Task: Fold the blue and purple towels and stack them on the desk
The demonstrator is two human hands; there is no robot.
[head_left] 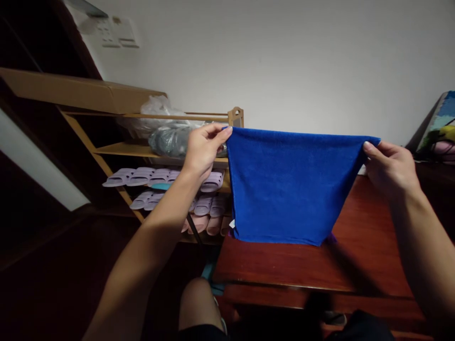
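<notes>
A blue cloth (287,184) hangs stretched between my two hands above the wooden table (369,227). My left hand (206,149) pinches its upper left corner between thumb and fingers. At the upper right corner, my right hand (393,168) grips the cloth the same way. The top edge is pulled nearly straight, and the lower edge hangs down at the tabletop; whether it touches I cannot tell. A small white tag shows at the lower left of the cloth. Something purple peeks out behind its lower right corner.
Left of the table stands a wooden rack (138,150) with several lilac slippers (140,175) and pink ones below. A cardboard box (88,94) and plastic-wrapped items (170,137) lie on its upper levels. A colourful picture (439,125) leans at the far right.
</notes>
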